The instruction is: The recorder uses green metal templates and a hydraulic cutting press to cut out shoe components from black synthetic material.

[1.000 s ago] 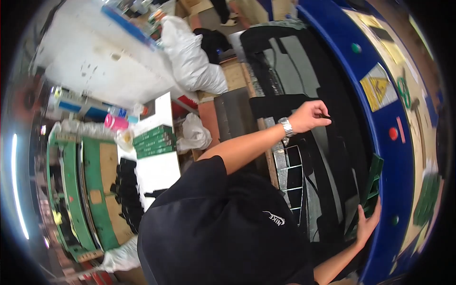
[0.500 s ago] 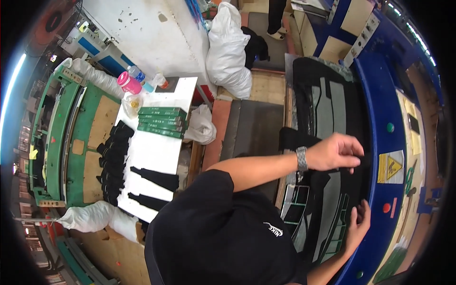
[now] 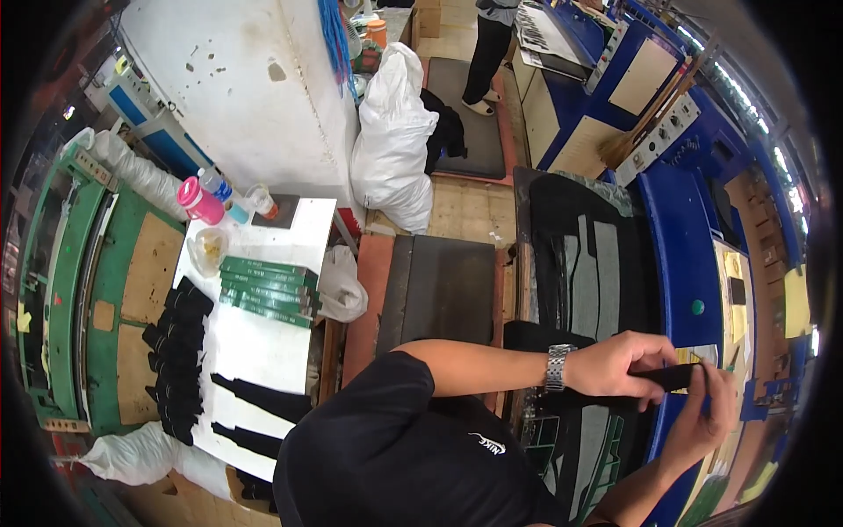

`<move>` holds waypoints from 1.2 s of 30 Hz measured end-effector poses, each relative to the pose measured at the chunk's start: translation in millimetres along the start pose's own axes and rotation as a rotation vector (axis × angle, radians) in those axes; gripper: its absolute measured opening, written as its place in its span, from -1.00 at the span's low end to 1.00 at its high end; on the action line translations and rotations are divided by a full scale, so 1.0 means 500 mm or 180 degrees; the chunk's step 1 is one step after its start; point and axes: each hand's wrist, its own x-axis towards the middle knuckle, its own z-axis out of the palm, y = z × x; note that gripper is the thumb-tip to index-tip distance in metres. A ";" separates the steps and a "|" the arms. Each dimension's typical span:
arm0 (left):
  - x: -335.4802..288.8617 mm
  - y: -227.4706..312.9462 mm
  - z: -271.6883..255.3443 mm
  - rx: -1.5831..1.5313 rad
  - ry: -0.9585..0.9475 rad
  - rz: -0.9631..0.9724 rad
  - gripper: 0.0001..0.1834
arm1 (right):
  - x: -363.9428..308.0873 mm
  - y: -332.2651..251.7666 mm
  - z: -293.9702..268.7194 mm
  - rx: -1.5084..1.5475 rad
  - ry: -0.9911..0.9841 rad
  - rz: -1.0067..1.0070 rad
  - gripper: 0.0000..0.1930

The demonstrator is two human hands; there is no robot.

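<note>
A small black fabric piece [image 3: 672,378] is stretched between my two hands at the right. My left hand [image 3: 615,364], with a metal watch on its wrist, pinches the near end of the cloth between thumb and fingers. The other end is gripped by the fingertips of my right hand [image 3: 709,413]. Both hands are raised over the edge of a blue machine [image 3: 676,263]. Beneath them, black sheet material [image 3: 632,307] carries long grey strips [image 3: 608,272]. A green open frame [image 3: 606,457] lies on it, partly hidden by my right arm.
A white table [image 3: 255,342] at the left holds stacked green bars [image 3: 268,290], a pink jug [image 3: 200,202] and black cloth pieces [image 3: 263,397]. White sacks [image 3: 391,149] stand behind. Farther back is another person [image 3: 487,61]. A green machine [image 3: 53,290] stands far left.
My hands, formerly apart with no cloth visible in them, have come together at the right and now hold the black fabric piece. The view has shifted, so the surroundings sit lower.
</note>
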 end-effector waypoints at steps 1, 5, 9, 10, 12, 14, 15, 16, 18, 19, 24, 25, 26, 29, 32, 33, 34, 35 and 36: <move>-0.008 0.003 -0.017 0.0104 -0.0073 -0.0111 -0.67 | 0.019 -0.002 0.001 -0.0133 0.0150 -0.0129 -0.87; -0.056 0.012 -0.110 0.1218 -0.0340 -0.0282 -0.66 | 0.042 0.038 0.024 0.0202 0.0408 0.0558 -0.89; -0.121 -0.007 -0.223 0.1329 -0.0815 -0.0958 -0.58 | 0.002 0.124 0.074 0.0548 0.0586 0.1260 -0.85; -0.141 -0.021 -0.257 0.1472 -0.1053 -0.1109 -0.55 | -0.017 0.142 0.089 0.0531 0.0571 0.1306 -0.85; -0.186 -0.054 -0.321 0.1775 -0.1318 -0.1583 -0.52 | -0.080 0.195 0.116 0.0739 0.0430 0.2156 -0.84; -0.238 -0.079 -0.370 0.1919 -0.1292 -0.1588 -0.47 | -0.153 0.236 0.144 0.0692 0.0105 0.2738 -0.76; -0.256 -0.079 -0.390 0.1904 -0.1251 -0.1849 -0.45 | -0.181 0.232 0.162 0.0360 -0.0181 0.2811 -0.75; -0.266 -0.073 -0.401 0.2102 -0.1314 -0.2215 -0.45 | -0.212 0.228 0.225 0.0854 0.0418 0.3567 -0.74; -0.285 -0.063 -0.411 0.1832 -0.0949 -0.2791 -0.47 | -0.294 0.275 0.242 0.0971 -0.0160 0.3632 -0.68; -0.294 -0.064 -0.420 0.2157 -0.0908 -0.3071 -0.50 | -0.326 0.297 0.255 0.1047 -0.0233 0.3543 -0.65; -0.335 -0.094 -0.439 0.0720 -0.0169 -0.3816 -0.72 | -0.428 0.386 0.304 0.1344 -0.0278 0.4117 -0.73; -0.336 -0.099 -0.437 0.0782 0.0055 -0.3881 -0.73 | -0.441 0.404 0.309 0.1339 -0.0286 0.4151 -0.78; -0.340 -0.099 -0.433 0.0862 0.0305 -0.3939 -0.75 | -0.443 0.416 0.318 0.1357 -0.0305 0.4173 -0.81; -0.337 -0.090 -0.420 0.1012 0.0851 -0.4055 -0.76 | -0.473 0.496 0.373 0.0973 -0.0529 0.3793 -0.80; -0.347 -0.107 -0.415 0.0972 0.1178 -0.4079 -0.77 | -0.425 0.552 0.425 0.0890 -0.0596 0.3756 -0.78; -0.343 -0.116 -0.413 0.0899 0.1141 -0.4046 -0.78 | -0.414 0.564 0.431 0.0919 -0.0590 0.3768 -0.78; -0.348 -0.127 -0.410 0.0913 0.1149 -0.4068 -0.78 | -0.407 0.574 0.434 0.0886 -0.0467 0.3695 -0.78; -0.342 -0.140 -0.410 0.0920 0.1333 -0.4057 -0.78 | -0.399 0.592 0.446 0.0874 -0.0352 0.3596 -0.78; -0.339 -0.150 -0.411 0.0918 0.1517 -0.4043 -0.78 | -0.403 0.603 0.455 0.0910 -0.0366 0.3586 -0.78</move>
